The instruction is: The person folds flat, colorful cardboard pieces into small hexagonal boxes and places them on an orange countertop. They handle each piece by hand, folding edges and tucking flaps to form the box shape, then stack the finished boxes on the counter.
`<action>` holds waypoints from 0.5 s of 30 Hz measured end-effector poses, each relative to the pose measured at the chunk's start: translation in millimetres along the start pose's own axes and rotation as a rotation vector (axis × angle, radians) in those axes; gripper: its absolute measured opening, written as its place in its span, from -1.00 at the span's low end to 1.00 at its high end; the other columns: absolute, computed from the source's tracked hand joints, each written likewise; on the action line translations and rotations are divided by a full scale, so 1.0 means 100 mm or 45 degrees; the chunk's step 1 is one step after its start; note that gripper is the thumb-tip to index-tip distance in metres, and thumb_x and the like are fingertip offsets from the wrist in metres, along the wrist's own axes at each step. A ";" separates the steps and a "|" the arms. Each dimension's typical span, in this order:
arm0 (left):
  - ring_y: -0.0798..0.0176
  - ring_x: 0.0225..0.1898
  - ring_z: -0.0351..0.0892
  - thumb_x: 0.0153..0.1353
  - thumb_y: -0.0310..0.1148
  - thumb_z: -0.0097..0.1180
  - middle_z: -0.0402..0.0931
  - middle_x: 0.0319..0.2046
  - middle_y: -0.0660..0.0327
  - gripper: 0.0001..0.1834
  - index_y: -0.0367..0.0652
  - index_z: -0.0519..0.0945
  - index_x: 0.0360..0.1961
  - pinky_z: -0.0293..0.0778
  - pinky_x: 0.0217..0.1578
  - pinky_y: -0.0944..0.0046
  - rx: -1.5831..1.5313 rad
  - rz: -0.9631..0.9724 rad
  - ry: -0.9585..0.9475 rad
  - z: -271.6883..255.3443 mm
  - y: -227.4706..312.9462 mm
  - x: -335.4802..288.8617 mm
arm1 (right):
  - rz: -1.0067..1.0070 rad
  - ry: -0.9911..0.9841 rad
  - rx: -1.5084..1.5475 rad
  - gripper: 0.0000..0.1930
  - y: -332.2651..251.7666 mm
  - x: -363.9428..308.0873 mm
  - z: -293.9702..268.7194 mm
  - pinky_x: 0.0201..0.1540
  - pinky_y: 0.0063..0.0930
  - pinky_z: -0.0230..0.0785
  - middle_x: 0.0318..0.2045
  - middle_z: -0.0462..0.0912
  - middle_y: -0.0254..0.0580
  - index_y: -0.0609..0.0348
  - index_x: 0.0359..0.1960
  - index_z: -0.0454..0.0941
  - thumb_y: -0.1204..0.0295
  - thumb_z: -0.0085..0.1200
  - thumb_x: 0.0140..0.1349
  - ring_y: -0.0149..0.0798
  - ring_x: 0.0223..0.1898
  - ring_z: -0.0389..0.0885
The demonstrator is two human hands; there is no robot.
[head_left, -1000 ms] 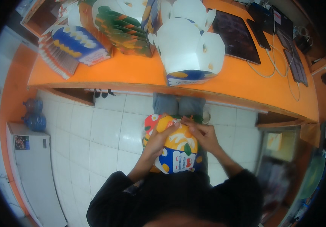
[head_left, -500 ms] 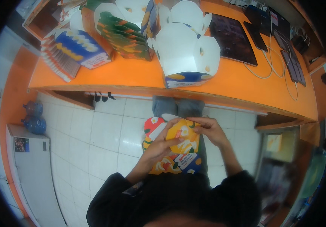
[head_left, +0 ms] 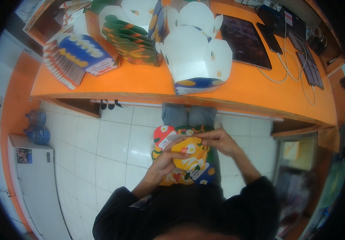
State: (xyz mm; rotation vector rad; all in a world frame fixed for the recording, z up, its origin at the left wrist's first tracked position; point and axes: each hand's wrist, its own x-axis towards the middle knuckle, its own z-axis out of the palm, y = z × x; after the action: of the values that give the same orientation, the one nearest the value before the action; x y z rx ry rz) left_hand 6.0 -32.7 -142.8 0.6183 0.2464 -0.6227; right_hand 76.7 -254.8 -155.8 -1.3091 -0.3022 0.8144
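Note:
Above my lap I hold a yellow printed paper food carton [head_left: 195,157] with a curved flap. My left hand [head_left: 165,161] grips its left side, thumb lying across the printed face. The fingers of my right hand [head_left: 219,142] pinch the upper right edge; the far side of that grip is hidden. Beneath it, a multicoloured printed carton sheet [head_left: 208,173] lies on my lap, partly covered by my hands and the yellow carton. A red rounded flap [head_left: 163,133] shows beyond my left hand.
Opened white-lined cartons [head_left: 192,54] stand nested on the orange desk [head_left: 140,82]. Left of them are folded green cartons [head_left: 130,40] and a blue stack [head_left: 86,52]. A tablet [head_left: 244,40], phone [head_left: 269,38] and white cables lie rightward. The desk edge runs just beyond my knees.
The yellow carton has tipped and come slightly nearer to me, its white flap dropping lower. My right hand has shifted a little away from me along its edge.

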 end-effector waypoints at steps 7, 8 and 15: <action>0.08 0.19 0.30 0.04 -0.71 0.06 0.31 0.12 0.06 -0.37 -0.23 0.29 0.20 0.28 0.18 0.14 -0.127 0.095 -0.050 0.05 -0.03 -0.05 | -0.277 0.305 0.085 -0.55 0.00 -0.03 0.26 0.03 -0.58 0.40 0.02 0.57 -0.11 0.27 0.14 0.38 0.56 0.13 0.19 -0.35 0.05 0.53; 0.08 0.19 0.30 0.04 -0.71 0.06 0.31 0.12 0.06 -0.37 -0.23 0.28 0.20 0.28 0.18 0.14 -0.145 0.131 -0.098 0.06 -0.02 -0.05 | -0.335 0.375 0.104 -0.54 0.03 -0.03 0.30 0.04 -0.57 0.41 0.02 0.57 -0.10 0.28 0.14 0.36 0.56 0.13 0.19 -0.33 0.04 0.53; 0.21 0.11 0.39 0.13 -0.55 0.11 0.39 0.06 0.11 -0.46 -0.21 0.29 0.16 0.28 0.11 0.25 0.389 0.154 -0.235 0.05 0.05 -0.09 | -0.270 0.096 0.063 -0.41 0.05 -0.02 0.18 0.18 -0.39 0.32 0.12 0.45 -0.12 0.24 0.18 0.32 0.59 0.25 0.06 -0.28 0.15 0.42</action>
State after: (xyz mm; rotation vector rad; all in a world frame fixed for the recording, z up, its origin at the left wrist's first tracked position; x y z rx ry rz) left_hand 2.5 -28.1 -133.4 0.8567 -0.0612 -0.6010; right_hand 62.4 -242.4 -155.3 -1.2350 -0.3519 0.5890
